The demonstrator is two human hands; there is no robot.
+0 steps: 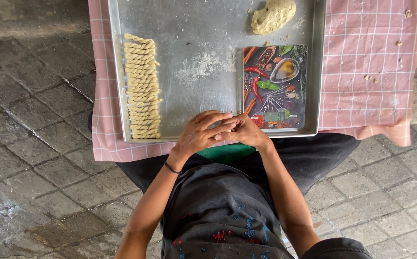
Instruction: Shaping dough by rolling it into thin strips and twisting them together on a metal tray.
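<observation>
- Left hand (196, 134) and right hand (247, 130) pressed together, pinching a small dough piece (228, 128).
- Finished twisted dough sticks (142, 86) stacked at nine o'clock on the tray (194, 29).
- Dough lump (273, 15) at one o'clock remains unshaped.

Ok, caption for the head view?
Left hand and right hand meet over a metal tray beside twisted dough sticks and a dough lump.

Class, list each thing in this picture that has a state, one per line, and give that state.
Left hand: pressed against the right, fingers curled.
Right hand: closed against the left.
Twisted dough sticks: shaped, lined in a column.
Dough lump: unshaped.
Metal tray: floured.
Kitchen scale: nothing on it.
Checked cloth: spread, crumbed.
</observation>
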